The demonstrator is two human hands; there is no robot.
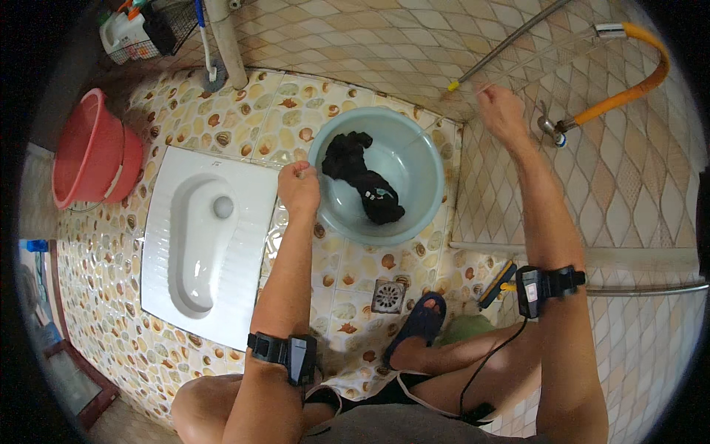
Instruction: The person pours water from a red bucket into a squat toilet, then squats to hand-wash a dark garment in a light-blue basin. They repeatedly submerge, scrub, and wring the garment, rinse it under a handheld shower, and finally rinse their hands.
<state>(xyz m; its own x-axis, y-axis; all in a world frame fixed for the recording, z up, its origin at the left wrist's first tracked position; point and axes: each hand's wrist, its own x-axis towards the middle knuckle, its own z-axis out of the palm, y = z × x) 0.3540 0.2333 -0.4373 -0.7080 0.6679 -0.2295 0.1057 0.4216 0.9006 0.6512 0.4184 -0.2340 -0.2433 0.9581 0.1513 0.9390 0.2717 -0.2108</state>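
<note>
Tiled bathroom: left hand [298, 189] grips teal basin [421, 159] holding black cloth [362, 177].

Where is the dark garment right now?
In the head view the dark garment lies inside the pale blue basin on the tiled floor, just right of the left hand at the basin's rim, beside the white squat toilet.

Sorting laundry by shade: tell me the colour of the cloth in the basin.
Black cloth; head view shows it.

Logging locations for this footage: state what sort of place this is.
Most likely a tiled home bathroom or washroom: a white squat toilet set in the floor, a floor drain, and a wall tap with an orange hose.
</note>
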